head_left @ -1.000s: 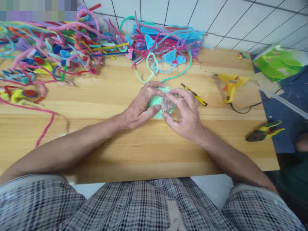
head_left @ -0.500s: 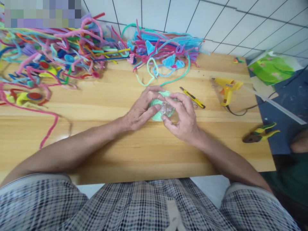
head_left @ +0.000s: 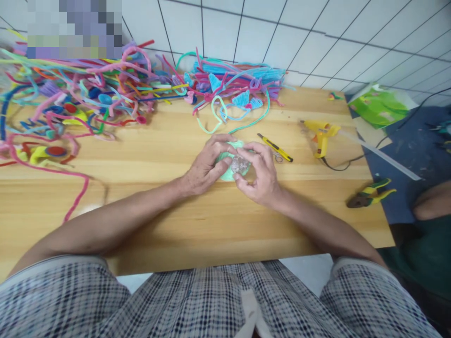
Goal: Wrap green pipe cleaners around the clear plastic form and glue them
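Note:
A round mint-green piece [head_left: 226, 174] with a greyish, crinkled lump [head_left: 240, 165] on its right side lies between my hands over the middle of the table. My left hand [head_left: 208, 164] curls around the green piece from the left, its thumb reaching to the lump's edge. From the right, my right hand [head_left: 260, 172] has its thumb and fingers around the lump. The fingers of both hands hide parts of the two items, and the undersides are out of sight.
Colourful pipe cleaners [head_left: 120, 89] heap along the back left. Right of my hands lie a yellow cutter [head_left: 275, 147], a yellow glue gun [head_left: 321, 135] with cord, and pliers [head_left: 368, 194]. Beyond the right edge shows part of a person [head_left: 435, 202].
The whole view has shifted a little, with the table items appearing slightly further left and lower. My hands keep nearly the same grip around the green piece and the lump.

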The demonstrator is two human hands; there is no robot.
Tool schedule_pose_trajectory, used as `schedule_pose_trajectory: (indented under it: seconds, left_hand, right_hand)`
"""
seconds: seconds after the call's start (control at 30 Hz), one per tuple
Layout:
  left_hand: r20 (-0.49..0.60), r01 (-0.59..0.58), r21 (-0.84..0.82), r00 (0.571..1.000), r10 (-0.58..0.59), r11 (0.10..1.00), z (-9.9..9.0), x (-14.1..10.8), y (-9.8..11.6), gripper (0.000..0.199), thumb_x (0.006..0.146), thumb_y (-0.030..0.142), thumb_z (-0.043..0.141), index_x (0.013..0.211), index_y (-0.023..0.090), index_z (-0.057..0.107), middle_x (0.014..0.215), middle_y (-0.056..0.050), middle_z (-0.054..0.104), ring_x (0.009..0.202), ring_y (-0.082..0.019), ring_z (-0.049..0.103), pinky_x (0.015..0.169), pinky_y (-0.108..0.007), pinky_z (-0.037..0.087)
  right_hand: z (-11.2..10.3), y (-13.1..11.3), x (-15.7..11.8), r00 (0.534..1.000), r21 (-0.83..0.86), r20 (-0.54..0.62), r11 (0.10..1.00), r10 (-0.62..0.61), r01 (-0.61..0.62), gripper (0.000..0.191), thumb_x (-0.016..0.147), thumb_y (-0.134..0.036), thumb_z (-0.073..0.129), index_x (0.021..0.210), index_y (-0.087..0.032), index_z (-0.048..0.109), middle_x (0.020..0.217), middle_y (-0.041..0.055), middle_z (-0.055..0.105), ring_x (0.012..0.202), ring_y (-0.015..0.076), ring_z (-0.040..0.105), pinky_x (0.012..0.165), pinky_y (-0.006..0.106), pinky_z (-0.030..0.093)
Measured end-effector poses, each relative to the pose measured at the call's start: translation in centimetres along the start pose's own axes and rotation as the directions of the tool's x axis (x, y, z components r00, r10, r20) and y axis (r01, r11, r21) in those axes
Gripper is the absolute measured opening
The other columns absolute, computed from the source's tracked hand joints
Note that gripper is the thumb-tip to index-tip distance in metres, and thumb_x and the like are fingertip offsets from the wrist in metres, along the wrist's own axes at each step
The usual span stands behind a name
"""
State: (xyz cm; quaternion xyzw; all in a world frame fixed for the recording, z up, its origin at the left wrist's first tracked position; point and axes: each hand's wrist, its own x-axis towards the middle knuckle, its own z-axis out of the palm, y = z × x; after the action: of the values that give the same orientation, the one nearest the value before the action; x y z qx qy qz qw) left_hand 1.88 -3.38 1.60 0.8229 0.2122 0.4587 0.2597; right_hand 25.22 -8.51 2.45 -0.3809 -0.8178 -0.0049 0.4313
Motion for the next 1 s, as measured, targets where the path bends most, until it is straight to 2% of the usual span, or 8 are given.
schedule_pose_trajectory:
  seconds: [0.17, 0.5, 0.67, 0.87, 1.0]
  left_hand:
    - [0.005, -0.013, 0.016, 1.0, 0.013, 1.0, -0.1, -0.2, 0.4, 0.024, 0.126, 0.041, 0.049, 0.146, 0.032, 0.059, 0.156, -0.011, 0.067, 0.151, -0.025, 0.066, 0.128, -0.05, 0.06]
    - [0.027, -0.039, 0.044, 0.999, 0.038, 0.998, -0.4, 0.2, 0.5, 0.021, 0.127, 0.039, 0.047, 0.139, 0.029, 0.061, 0.154, -0.012, 0.068, 0.148, -0.024, 0.068, 0.123, -0.048, 0.064]
    - [0.015, -0.004, 0.035, 1.0, 0.003, 0.999, -0.4, 0.1, 0.7, 0.026, 0.127, 0.043, 0.046, 0.14, 0.028, 0.063, 0.154, -0.009, 0.069, 0.15, -0.026, 0.068, 0.127, -0.05, 0.064]
    - [-0.008, 0.067, -0.045, 0.998, -0.067, 0.997, -0.5, 0.0, 1.1, 0.028, 0.128, 0.043, 0.044, 0.131, 0.027, 0.067, 0.148, -0.008, 0.071, 0.147, -0.024, 0.07, 0.127, -0.047, 0.064]
    - [-0.02, 0.077, -0.061, 0.997, -0.079, 0.995, -0.3, 0.1, 1.0, 0.024, 0.126, 0.045, 0.051, 0.129, 0.027, 0.066, 0.144, -0.009, 0.073, 0.14, -0.023, 0.072, 0.123, -0.047, 0.065]
  right_hand:
    - [-0.1, 0.0, -0.2, 1.0, -0.013, 0.019, 1.0, 0.016, -0.016, 0.069, 0.099, -0.036, 0.074, 0.165, -0.033, 0.054, 0.147, 0.0137, 0.068, 0.131, 0.0381, 0.071, 0.108, 0.063, 0.064]
    - [0.2, -0.2, 0.1, 0.999, -0.006, -0.026, 1.0, -0.028, 0.028, 0.069, 0.102, -0.036, 0.071, 0.168, -0.03, 0.052, 0.144, 0.0143, 0.068, 0.13, 0.0371, 0.071, 0.106, 0.061, 0.065]
    - [0.1, -0.2, 0.1, 0.999, 0.01, -0.028, 1.0, -0.024, 0.024, 0.069, 0.101, -0.034, 0.072, 0.167, -0.029, 0.053, 0.145, 0.0145, 0.067, 0.132, 0.0365, 0.07, 0.108, 0.061, 0.065]
    - [0.0, -0.4, -0.4, 0.999, -0.007, 0.036, 1.0, 0.009, -0.008, 0.068, 0.102, -0.039, 0.074, 0.166, -0.033, 0.053, 0.149, 0.0144, 0.067, 0.133, 0.0385, 0.071, 0.107, 0.064, 0.064]
    - [0.3, -0.7, -0.5, 0.999, -0.051, -0.02, 0.998, -0.043, 0.042, 0.065, 0.103, -0.04, 0.073, 0.165, -0.03, 0.053, 0.146, 0.0154, 0.067, 0.129, 0.0375, 0.072, 0.106, 0.062, 0.065]
